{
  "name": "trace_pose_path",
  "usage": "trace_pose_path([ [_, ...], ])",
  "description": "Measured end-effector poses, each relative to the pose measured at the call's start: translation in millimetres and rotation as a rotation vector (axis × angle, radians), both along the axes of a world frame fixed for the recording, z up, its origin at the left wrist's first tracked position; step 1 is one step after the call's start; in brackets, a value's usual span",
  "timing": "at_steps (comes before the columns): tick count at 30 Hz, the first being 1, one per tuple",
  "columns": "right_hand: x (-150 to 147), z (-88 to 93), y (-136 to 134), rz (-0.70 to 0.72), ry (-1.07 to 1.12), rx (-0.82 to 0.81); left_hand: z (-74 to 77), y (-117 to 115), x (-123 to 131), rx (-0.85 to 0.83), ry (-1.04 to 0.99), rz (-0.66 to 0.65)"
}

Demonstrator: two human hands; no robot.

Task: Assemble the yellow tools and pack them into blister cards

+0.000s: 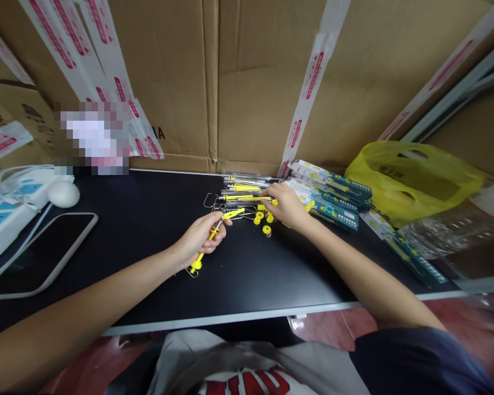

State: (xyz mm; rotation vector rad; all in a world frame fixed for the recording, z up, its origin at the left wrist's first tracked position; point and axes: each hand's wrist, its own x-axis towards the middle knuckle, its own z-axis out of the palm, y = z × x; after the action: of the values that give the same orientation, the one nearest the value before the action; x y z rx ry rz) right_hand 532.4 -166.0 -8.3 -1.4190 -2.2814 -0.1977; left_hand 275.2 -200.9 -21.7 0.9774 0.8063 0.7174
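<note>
Yellow rod tool (pixel 213 234) is held over the counter (pixel 247 285), near the middle of its length and between the front and far edges. It is slim and bright yellow, with a short stretch of shiny metal showing close to the thumb. It slants, its upper end pointing toward the far edge and its lower end toward the front edge. The upper end is a narrow yellow piece with small dark marks or slots along it; the lower end widens into a yellow collar, with a thin bent wire loop just beside it. Part of its middle is hidden by the fingers.

The left grip (pixel 201 236) is clamped on this tool, thumb along the top and fingers curled round from below. The right grip (pixel 287 202) reaches toward the far edge, its fingertips at the end of a yellow strip (pixel 247 198); whether they are pinched together on it, I cannot tell.

That strip lies among similar yellow-and-clear rods (pixel 242 187) near the far edge. Small yellow round pieces (pixel 267 230) lie loose just in front, and bent wire hooks (pixel 209 201) lie to their left.
</note>
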Motion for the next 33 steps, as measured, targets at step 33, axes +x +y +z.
trace_pose_path([
  [33, 1.2, 30.3, -20.9, 0.047, -0.100, 0.115, -2.1, -3.6, 1.2, 0.171, 0.118, 0.007],
])
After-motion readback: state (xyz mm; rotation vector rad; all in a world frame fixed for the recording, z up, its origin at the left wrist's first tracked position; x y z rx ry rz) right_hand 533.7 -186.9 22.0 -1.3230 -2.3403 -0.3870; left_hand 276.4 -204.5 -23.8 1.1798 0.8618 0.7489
